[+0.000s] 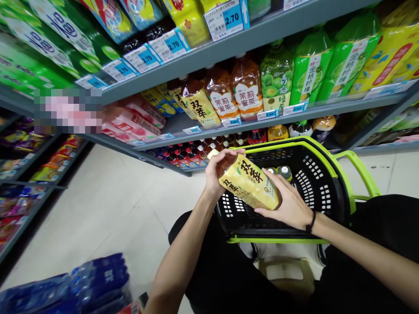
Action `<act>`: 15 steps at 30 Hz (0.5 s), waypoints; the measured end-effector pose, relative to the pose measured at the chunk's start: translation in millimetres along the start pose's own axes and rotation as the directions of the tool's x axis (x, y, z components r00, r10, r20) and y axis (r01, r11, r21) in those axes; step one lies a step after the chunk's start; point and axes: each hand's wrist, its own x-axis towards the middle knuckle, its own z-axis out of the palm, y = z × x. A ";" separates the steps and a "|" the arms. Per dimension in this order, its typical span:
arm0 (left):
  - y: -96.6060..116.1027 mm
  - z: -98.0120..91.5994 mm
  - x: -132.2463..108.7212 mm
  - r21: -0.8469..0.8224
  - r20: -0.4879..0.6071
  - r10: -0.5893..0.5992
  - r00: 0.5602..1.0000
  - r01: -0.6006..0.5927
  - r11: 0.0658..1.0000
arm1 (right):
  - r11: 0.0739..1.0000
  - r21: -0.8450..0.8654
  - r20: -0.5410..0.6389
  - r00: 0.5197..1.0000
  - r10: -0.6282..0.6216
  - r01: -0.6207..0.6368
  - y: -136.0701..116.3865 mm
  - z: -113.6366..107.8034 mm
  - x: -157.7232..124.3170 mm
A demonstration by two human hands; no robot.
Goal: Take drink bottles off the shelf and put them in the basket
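Both hands' grip (218,172) (288,203) holds a yellow-labelled brown tea bottle (248,181), tilted.

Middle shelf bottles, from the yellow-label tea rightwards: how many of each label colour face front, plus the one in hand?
Yellow-label tea on shelf: 1
Orange-white label tea: 2
Green-label bottles: 3
Yellow-label bottle held in left hand and right hand: 1
Total: 7
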 end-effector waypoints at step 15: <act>-5.8 0.0 -1.2 -0.021 0.034 0.022 0.999 -0.021 1.000 | 0.581 0.699 0.314 0.909 0.274 -0.417 -13.1 -0.6 -1.8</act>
